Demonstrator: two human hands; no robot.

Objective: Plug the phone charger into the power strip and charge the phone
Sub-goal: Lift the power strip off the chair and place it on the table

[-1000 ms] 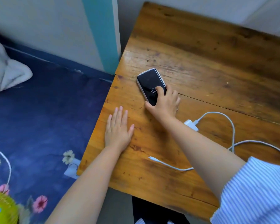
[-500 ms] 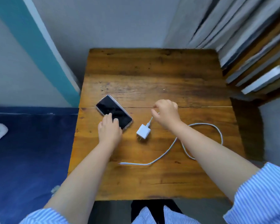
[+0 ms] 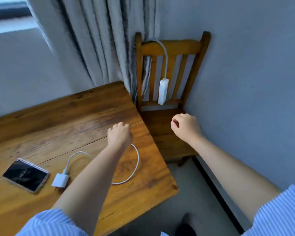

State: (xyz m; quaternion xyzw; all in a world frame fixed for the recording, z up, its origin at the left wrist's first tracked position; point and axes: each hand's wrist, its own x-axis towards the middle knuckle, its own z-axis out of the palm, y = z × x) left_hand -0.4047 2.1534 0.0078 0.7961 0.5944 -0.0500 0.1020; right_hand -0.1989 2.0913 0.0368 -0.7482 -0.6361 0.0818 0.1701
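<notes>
Wooden table (image 3: 85,114) bearing phone (image 3: 26,175), charger (image 3: 60,180) and looped cable (image 3: 135,166), all lying nearer than the left fingers (image 3: 121,127).

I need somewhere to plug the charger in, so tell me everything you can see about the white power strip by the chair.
The power strip is a long, narrow white block, plastic by its look. It hangs upright against the slatted back of the wooden chair, its lower end just above the seat. Its white cord rises from the top end and loops over the chair's top rail. Its sockets cannot be made out. Nothing is plugged in, and neither hand touches it.
</notes>
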